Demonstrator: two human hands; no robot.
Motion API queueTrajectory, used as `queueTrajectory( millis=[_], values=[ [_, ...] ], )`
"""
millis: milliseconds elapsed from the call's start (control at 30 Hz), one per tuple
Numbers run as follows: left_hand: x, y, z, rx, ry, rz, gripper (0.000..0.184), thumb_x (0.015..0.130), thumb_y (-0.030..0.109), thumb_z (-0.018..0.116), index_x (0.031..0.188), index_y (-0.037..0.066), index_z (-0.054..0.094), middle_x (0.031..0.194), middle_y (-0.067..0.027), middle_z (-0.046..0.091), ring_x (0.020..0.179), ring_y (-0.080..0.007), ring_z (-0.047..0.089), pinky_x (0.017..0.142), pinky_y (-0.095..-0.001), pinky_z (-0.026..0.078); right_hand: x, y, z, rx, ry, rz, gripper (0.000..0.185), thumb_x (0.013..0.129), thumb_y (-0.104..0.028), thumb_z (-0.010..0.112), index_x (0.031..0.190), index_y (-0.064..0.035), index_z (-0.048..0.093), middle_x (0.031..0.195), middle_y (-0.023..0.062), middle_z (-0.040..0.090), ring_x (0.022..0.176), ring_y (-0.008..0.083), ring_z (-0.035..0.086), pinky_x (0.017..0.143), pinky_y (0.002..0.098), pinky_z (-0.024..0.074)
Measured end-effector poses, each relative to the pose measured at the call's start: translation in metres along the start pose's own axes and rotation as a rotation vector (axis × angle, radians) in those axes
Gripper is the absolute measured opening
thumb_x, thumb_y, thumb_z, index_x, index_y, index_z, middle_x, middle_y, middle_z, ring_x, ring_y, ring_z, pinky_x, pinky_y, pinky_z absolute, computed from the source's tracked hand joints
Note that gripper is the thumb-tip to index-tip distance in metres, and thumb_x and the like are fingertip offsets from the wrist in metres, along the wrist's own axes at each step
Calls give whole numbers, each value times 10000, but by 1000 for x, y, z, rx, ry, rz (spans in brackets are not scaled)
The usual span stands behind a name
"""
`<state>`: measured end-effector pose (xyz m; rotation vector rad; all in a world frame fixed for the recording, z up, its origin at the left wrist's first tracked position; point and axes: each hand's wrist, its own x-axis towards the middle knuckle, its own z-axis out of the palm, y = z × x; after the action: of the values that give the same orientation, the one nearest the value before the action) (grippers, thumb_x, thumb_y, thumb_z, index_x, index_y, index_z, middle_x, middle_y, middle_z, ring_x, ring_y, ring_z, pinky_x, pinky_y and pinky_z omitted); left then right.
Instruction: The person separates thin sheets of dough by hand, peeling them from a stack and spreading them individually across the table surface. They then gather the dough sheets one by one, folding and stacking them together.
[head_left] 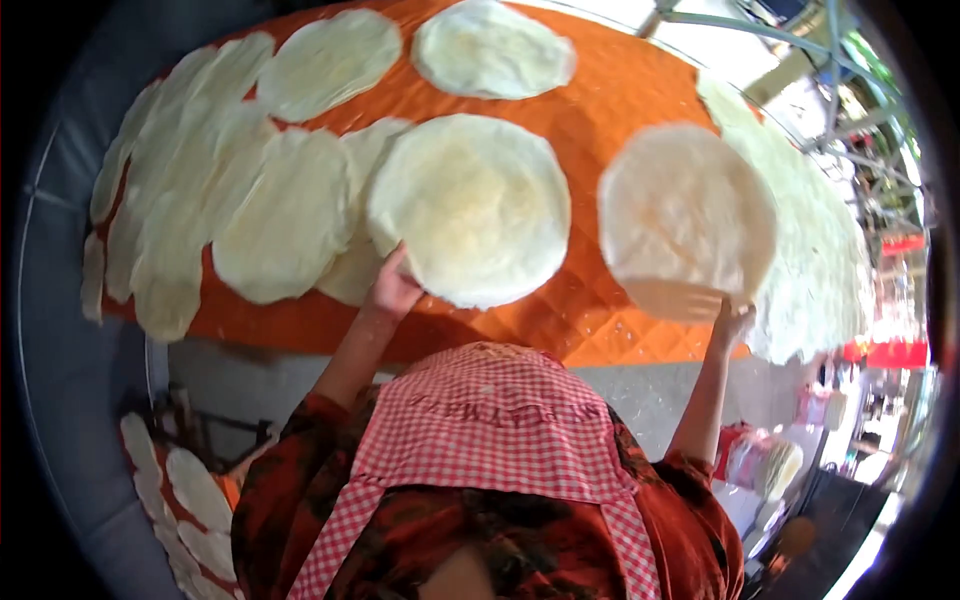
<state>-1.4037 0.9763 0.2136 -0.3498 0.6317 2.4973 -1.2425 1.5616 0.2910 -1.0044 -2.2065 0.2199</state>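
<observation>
A large round thin flatbread (470, 210) lies on the orange quilted cloth (590, 335) in front of me. At its lower left edge is my left hand (397, 288), closed, with the thumb against the rim and the other fingers partly hidden. To the right, my right hand (735, 322) pinches the near edge of a second flatbread (688, 210). This one looks slightly blurred and seems lifted off the cloth. The fingers of my right hand show faintly through the sheet.
Overlapping flatbreads (185, 190) cover the table's left side. Two more piles, a left one (330, 62) and a right one (495, 50), lie at the far edge. More sheets (810, 250) spread along the right. Below left stands another surface with flatbreads (200, 490); bagged stacks (765, 465) sit lower right.
</observation>
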Motion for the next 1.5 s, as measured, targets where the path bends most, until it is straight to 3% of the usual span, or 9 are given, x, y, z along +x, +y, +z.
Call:
queueTrajectory(
  millis=[67, 133, 233, 633, 867, 1000, 1100, 1333, 1500],
  values=[
    [0, -6, 10, 102, 98, 107, 515, 951, 398, 465, 1341, 69, 397, 1327, -70, 488, 1229, -243, 446, 1009, -428, 376, -34, -28, 9, 109, 105, -215, 619, 710, -105, 772, 1220, 44, 454, 1120, 222, 544, 1030, 359, 524, 908, 417, 427],
    [2, -7, 20, 110, 86, 81, 490, 923, 376, 536, 1298, 78, 431, 1269, -63, 522, 1175, -226, 487, 968, -412, 413, -90, -142, 13, 725, -572, 102, 423, 809, -55, 659, 1210, -55, 526, 1171, 115, 551, 974, 219, 579, 786, 305, 491],
    [5, -3, 31, 158, 102, 46, 470, 909, 389, 566, 1268, 106, 455, 1216, -56, 548, 1114, -209, 522, 912, -388, 446, -172, -287, 17, 824, -1100, -392, 398, 793, -73, 663, 1172, -82, 543, 1241, 83, 533, 1092, 230, 547, 872, 338, 471],
    [-9, -9, 46, 30, 36, 139, 632, 932, 597, 301, 1373, 149, 360, 1301, -30, 485, 1204, -184, 445, 1010, -357, 377, -234, -400, 42, 498, -912, -829, 471, 791, -440, 623, 942, 5, 588, 990, 194, 615, 829, 370, 618, 722, 424, 504],
    [20, -26, -14, 137, 64, 150, 452, 969, 375, 380, 1307, 80, 429, 1266, -58, 508, 1180, -206, 462, 1006, -380, 379, -221, -419, 44, 401, -1058, -794, 270, 808, -278, 539, 804, -27, 639, 788, 210, 639, 755, 381, 627, 695, 433, 506],
    [2, -18, 13, 239, 147, 213, 370, 913, 280, 482, 1209, 59, 508, 1135, -114, 597, 1062, -252, 557, 930, -374, 444, -137, -412, 61, 598, -951, -553, 182, 789, -137, 522, 828, -15, 651, 866, 246, 640, 813, 372, 628, 747, 433, 498],
    [11, -21, -81, 1443, 127, 604, 445, 908, 309, 492, 1284, 73, 459, 1240, -121, 546, 1162, -283, 500, 995, -390, 395, 13, -349, 97, 615, -754, -223, 188, 792, -113, 529, 906, -47, 664, 793, 125, 664, 726, 222, 629, 666, 346, 500],
    [-15, -10, 36, -61, 52, 201, 592, 952, 444, 380, 1420, 93, 284, 1412, -74, 400, 1284, -255, 383, 1061, -424, 310, 142, -192, 87, -97, 115, -435, 556, 796, -320, 677, 1167, 44, 478, 1134, 213, 558, 1037, 400, 522, 886, 469, 425],
    [0, -12, 41, -65, -77, 192, 508, 976, 354, 406, 1390, 73, 313, 1390, -94, 407, 1283, -246, 385, 1061, -419, 328, -72, -312, 58, 631, -1183, -580, 533, 743, -164, 730, 1222, -69, 516, 1128, 152, 593, 1063, 289, 556, 915, 372, 429]
  ],
)
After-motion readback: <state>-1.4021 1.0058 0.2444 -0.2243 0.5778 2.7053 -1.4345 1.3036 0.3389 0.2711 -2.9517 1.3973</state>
